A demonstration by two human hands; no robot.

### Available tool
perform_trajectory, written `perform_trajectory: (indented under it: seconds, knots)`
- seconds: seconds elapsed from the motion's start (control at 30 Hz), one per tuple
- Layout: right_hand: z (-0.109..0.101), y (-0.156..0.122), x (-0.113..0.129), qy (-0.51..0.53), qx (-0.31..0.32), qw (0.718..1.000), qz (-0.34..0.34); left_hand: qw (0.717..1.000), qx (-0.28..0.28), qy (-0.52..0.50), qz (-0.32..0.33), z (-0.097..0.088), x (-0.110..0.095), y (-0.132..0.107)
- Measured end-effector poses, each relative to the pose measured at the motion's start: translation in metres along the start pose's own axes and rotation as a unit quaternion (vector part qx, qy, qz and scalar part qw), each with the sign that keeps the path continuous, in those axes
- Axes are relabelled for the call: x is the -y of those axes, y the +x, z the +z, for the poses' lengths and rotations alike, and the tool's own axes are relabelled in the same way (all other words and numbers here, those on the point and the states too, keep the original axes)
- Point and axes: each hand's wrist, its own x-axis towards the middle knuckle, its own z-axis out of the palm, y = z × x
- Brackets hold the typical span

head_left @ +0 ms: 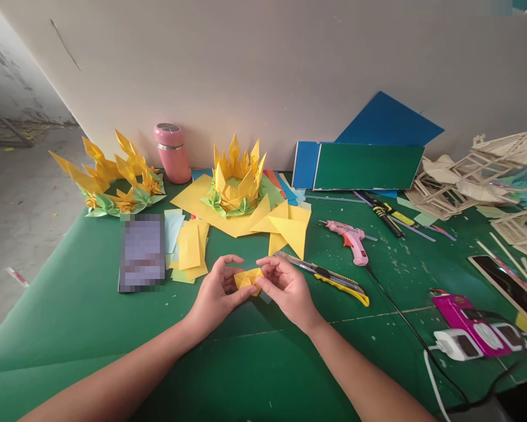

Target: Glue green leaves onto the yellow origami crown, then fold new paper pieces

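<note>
A small folded piece of yellow paper (248, 279) is held just above the green table between my two hands. My left hand (221, 290) grips its left side, thumb along the lower edge. At its right side, my right hand (287, 286) pinches it between thumb and fingers. Behind my hands stands a yellow folded-paper crown (239, 186) with green leaf pieces at its base. A second paper crown (118, 176) sits at the back left. Loose yellow paper sheets (289, 225) lie in front of the nearer crown, and a stack of small yellow papers (190, 249) is left of my hands.
A yellow utility knife (333, 280) lies right of my right hand. Beyond it rests a pink glue gun (349, 237), its cable trailing to a magenta power strip (469, 325). A tablet (142, 252), pink flask (173, 153), phone (507, 287) and wooden stick models (461, 176) stand around.
</note>
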Motion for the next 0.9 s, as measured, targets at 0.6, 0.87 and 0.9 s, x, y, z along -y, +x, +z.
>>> perform_trajectory:
  seconds: [0.6,0.87,0.9]
  knots:
    - [0.0006,-0.0019,0.0039,-0.186,0.02,0.959,-0.212,0.993,-0.002,0.111,0.036,0.0004,-0.0041,-0.0029]
    - [0.0003,-0.0004,0.0015,-0.177,0.025,0.963,-0.202,0.97,0.027,0.218,0.104,-0.002,0.0028,-0.0043]
    - [0.0001,-0.0004,0.0014,-0.173,0.026,0.964,-0.201,0.97,0.031,0.217,0.107,-0.0023,0.0027,-0.0043]
